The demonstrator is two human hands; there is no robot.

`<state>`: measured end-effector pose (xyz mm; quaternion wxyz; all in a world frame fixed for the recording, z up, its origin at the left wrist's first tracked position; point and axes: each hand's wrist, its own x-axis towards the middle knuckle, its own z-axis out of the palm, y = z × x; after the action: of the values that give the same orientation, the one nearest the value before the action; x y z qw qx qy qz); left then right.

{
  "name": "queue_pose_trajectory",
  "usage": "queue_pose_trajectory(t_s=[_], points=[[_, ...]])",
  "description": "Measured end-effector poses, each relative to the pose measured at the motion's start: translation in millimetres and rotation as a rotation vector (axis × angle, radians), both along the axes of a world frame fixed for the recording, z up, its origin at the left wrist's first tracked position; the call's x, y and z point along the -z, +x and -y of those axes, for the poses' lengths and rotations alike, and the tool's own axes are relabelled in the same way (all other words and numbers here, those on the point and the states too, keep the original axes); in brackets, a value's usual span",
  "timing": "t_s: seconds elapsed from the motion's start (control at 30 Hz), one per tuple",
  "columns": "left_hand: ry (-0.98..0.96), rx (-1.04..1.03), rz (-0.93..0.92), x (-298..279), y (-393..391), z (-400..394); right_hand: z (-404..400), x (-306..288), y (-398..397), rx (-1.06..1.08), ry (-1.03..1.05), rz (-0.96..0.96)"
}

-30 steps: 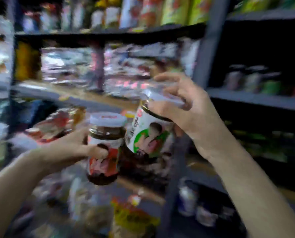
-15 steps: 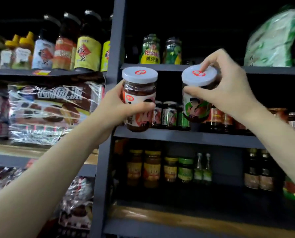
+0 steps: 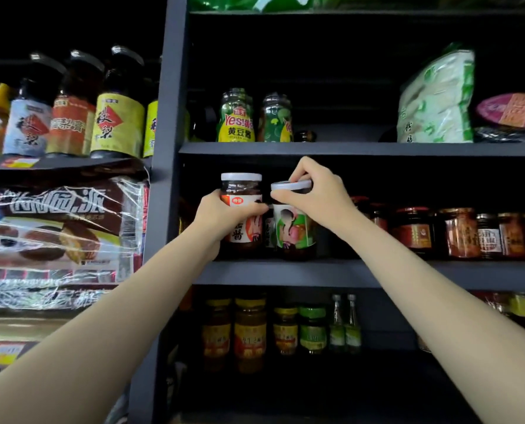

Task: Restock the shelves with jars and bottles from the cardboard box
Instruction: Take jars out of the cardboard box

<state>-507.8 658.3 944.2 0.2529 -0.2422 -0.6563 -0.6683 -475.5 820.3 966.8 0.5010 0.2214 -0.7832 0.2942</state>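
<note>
Left hand (image 3: 224,214) wraps the red-label jar (image 3: 241,209), right hand (image 3: 311,192) pinches the green-label jar (image 3: 293,221) by its lid — seat both flat on the shelf (image 3: 377,272) before letting go

One camera only, worn on the person's head; it faces the dark shelving unit (image 3: 169,209) squarely and tilts slightly upward. It stands close, at arm's reach; both forearms enter from below.
</note>
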Motion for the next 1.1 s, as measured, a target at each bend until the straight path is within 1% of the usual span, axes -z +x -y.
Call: queue_pose_trajectory(t_s=[0.1,0.2,0.23,0.3,0.4,0.53,0.63,0.7,0.8,0.93,1.1], points=[[-0.047,-0.081,0.025,2.4,-18.1,-5.1,-0.7,-4.2,-11.8,0.046,-0.028,0.09],[-0.071,-0.136,0.039,4.4,-29.9,-7.2,-5.3,-1.9,-20.6,0.027,-0.057,0.114],[-0.115,-0.18,0.028,4.0,-30.7,-7.9,-5.3,-1.1,-21.8,0.015,-0.063,0.114],[-0.275,-0.328,-0.038,2.0,-29.8,-8.9,-3.6,0.4,-22.7,0.049,-0.022,0.111],[-0.497,-0.48,-0.195,4.2,-21.5,-7.6,-5.1,11.4,-16.5,0.172,0.164,0.114],[-0.746,-0.573,-0.392,10.1,-15.5,6.3,-23.2,30.8,0.8,0.362,0.549,0.074],[-0.981,-0.617,-0.493,1.9,-17.0,18.7,-36.7,28.0,8.1,0.491,0.746,0.076],[-1.072,-0.629,-0.542,-3.4,-16.9,22.1,-38.3,24.4,8.3,0.468,0.773,0.073],[-1.117,-0.672,-0.601,-5.7,-16.2,22.1,-33.8,23.8,0.8,0.456,0.764,0.064],[-1.187,-0.688,-0.559,-10.9,-19.7,21.2,-26.5,21.8,-13.1,0.523,0.77,0.037],[-1.28,-0.733,-0.523,-16.9,-26.7,14.0,-20.3,13.2,-19.3,0.516,0.782,0.006]])
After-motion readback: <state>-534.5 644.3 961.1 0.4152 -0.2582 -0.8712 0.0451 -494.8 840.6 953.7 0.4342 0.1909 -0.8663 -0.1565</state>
